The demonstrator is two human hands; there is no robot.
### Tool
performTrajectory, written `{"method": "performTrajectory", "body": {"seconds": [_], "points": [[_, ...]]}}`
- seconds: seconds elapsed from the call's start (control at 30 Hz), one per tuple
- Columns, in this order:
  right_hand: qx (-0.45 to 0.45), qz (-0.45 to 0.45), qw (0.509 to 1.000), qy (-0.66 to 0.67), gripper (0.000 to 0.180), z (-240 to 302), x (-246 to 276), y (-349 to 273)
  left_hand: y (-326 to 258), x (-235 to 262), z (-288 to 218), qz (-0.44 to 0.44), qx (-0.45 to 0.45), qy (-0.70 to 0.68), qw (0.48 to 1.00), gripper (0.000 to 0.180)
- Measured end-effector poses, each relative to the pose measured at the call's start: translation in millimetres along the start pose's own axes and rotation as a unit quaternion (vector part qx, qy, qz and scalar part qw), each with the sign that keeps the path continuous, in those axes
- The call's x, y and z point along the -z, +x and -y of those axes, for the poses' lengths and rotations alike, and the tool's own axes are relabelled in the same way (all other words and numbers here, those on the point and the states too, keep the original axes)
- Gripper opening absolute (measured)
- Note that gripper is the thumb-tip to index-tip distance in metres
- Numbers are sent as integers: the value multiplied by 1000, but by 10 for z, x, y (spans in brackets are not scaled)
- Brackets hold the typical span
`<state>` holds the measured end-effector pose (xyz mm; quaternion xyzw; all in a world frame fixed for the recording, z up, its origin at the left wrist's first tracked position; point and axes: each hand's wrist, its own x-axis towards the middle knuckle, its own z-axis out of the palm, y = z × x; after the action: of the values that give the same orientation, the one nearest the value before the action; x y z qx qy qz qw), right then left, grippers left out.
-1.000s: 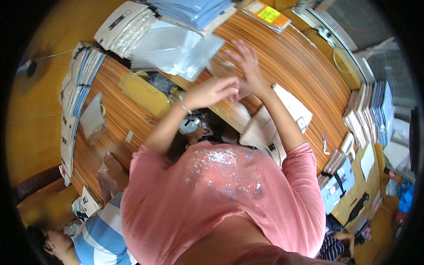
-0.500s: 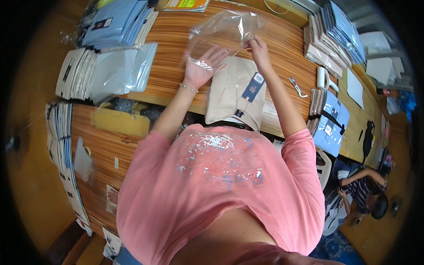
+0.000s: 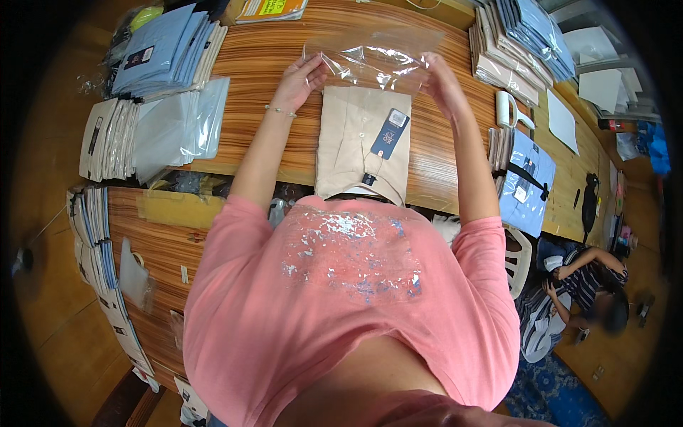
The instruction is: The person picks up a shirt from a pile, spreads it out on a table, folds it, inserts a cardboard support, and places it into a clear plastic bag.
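Clear plastic bag (image 3: 370,67) hangs stretched between the two hands I follow from my remote seat, over the tabletop (image 3: 267,53), just beyond the far end of a folded beige shirt (image 3: 345,135). I judge that holding it by opposite ends keeps the thin film taut and in line with the shirt. The left hand (image 3: 302,82) has its grip nearly closed, thumb and fingers pinching the bag's left end. The right hand (image 3: 445,85) has its fingers bent at the right end, touching the film; its own back hides the thumb (an awkward angle for me), so I cannot tell how tightly that grip is pressed together.

The shirt lies front up, collar at the tabletop's near edge, with a dark blue tag (image 3: 390,134) flat on its chest; that placing probably suits both arms reaching around it. Clear sleeves (image 3: 203,121) lie by the near edge to the left, and a white roller (image 3: 504,110) rests to the right, both apparently set aside to leave the middle for the shirt.
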<state>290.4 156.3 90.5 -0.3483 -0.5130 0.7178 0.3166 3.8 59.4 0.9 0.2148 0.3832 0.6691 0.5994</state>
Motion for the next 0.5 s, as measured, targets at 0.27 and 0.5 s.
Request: {"method": "performTrajectory", "body": {"seconds": [0.27, 0.5], "points": [[-41, -47, 995, -73, 22, -434, 185, 255, -69, -309, 107, -80, -6, -38, 996, 13], [111, -135, 972, -158, 46, -265, -528, 225, -240, -738, 6, -48, -190, 256, 947, 22]]}}
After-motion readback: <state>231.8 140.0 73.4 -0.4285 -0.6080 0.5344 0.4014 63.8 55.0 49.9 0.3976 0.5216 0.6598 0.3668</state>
